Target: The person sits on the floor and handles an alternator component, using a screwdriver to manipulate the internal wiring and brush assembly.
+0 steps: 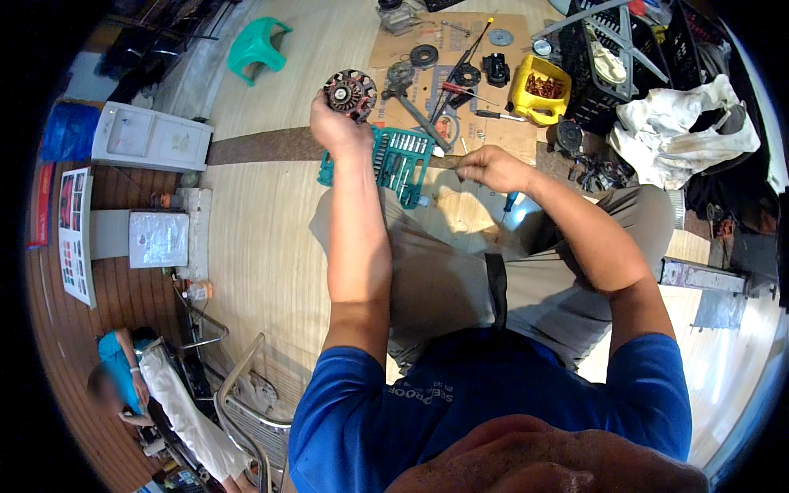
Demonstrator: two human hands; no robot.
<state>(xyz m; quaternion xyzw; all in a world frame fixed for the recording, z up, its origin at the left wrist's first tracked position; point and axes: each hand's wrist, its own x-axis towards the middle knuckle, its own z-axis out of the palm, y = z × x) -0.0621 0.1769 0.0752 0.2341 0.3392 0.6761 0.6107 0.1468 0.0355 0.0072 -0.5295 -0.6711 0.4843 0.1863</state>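
My left hand [335, 127] is closed on a round toothed metal part [353, 95] with a finned centre, raised over the upper left corner of an open teal socket set [399, 168]. My right hand [493, 171] is right of that case with its fingers pinched low over the floor; what is in them, if anything, is too small to make out. A blue-handled screwdriver [510, 203] lies below it. Above, a cardboard sheet [472, 29] carries a hammer-like tool, black rings [424, 56], a black housing [496, 69], a red-handled screwdriver [456, 89] and a yellow container of copper-coloured pieces [540, 93].
Black crates [583, 82], white rags [682, 131] and dark parts [592, 168] crowd the right. A green stool [256, 51] stands upper left, a white cabinet [152, 135] at left. A person [123, 370] reclines lower left beside metal-framed chairs [246, 394].
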